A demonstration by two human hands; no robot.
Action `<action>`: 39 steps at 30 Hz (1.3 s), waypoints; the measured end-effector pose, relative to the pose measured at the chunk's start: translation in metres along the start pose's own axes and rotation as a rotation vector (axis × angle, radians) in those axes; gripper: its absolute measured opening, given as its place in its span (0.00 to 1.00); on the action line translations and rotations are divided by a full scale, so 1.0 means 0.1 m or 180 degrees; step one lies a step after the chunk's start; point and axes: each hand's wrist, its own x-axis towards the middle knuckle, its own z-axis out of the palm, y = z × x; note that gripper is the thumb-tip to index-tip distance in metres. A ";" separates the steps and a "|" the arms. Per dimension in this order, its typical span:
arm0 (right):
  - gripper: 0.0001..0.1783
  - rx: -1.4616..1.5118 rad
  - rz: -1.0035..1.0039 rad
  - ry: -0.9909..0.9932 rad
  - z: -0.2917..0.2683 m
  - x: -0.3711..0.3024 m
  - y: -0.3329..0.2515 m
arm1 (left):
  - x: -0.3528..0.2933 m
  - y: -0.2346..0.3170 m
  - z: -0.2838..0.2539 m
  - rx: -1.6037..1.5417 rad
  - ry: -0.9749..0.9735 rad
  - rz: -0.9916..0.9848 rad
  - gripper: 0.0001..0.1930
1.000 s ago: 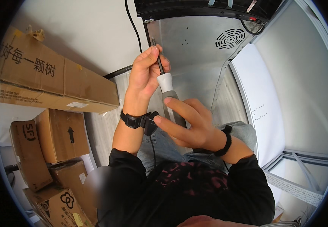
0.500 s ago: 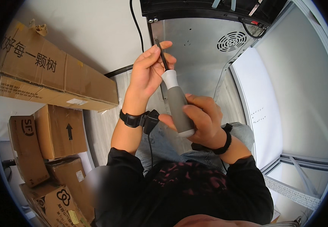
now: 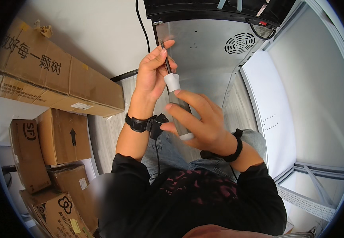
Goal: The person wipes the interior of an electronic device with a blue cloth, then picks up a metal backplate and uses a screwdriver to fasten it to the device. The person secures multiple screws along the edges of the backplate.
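A screwdriver [image 3: 174, 90] with a grey handle, white collar and thin dark shaft points up at the left edge of a silver metal panel [image 3: 203, 43]. My left hand [image 3: 152, 71] pinches the shaft near its tip. My right hand [image 3: 197, 123] wraps loosely round the grey handle, fingers partly spread. Both wrists wear black bands. The tip rests by a small screw hole near the panel's upper left corner; whether it touches the hole I cannot tell.
A round vent grille [image 3: 239, 43] sits in the panel's right part. A black cable [image 3: 140, 23] runs down the white wall. Cardboard boxes [image 3: 56, 83] are stacked at the left. A white panel [image 3: 267, 111] and metal frame [image 3: 311, 198] stand at the right.
Both hands and the screwdriver have shifted slightly up toward the panel's corner. My right hand went from open beside the handle to gripping it, its fingers turning round the handle.
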 end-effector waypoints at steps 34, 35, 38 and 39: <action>0.15 0.0498 0.2503 0.0056 -1.31 -0.55 0.61 | 0.01 -1.02 0.20 0.0212 -0.0425 -0.0458 0.14; 0.13 0.0870 0.3124 0.0133 -1.43 -0.61 0.66 | 0.03 -1.12 0.27 0.0338 -0.0427 -0.0552 0.13; 0.12 0.1051 0.3880 0.0000 -1.74 -0.76 0.84 | 0.02 -1.44 0.47 0.0748 -0.0380 -0.0819 0.13; 0.11 0.0975 0.3952 -0.0100 -1.84 -0.82 0.90 | 0.02 -1.53 0.50 0.0851 -0.0413 -0.0832 0.14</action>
